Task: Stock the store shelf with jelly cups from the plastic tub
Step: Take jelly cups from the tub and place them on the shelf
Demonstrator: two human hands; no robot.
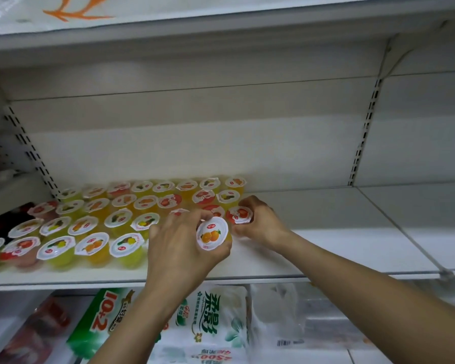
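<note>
Her left hand (177, 248) hides several cups; its fingers clasp an orange-lidded jelly cup (212, 233) (tilted toward me). The right hand (258, 222) grips a red-lidded cup (239, 215) on the shelf (326, 248), right of the rows.

White metal back panel (195, 143) with slotted uprights (363, 132); upper shelf (221, 30) overhead; packaged tissue goods (213, 319) stored below.

A single head-worn wide-angle view looks forward and slightly down, close to the white shelf (260, 261), whose back panel fills the far upper frame.
</note>
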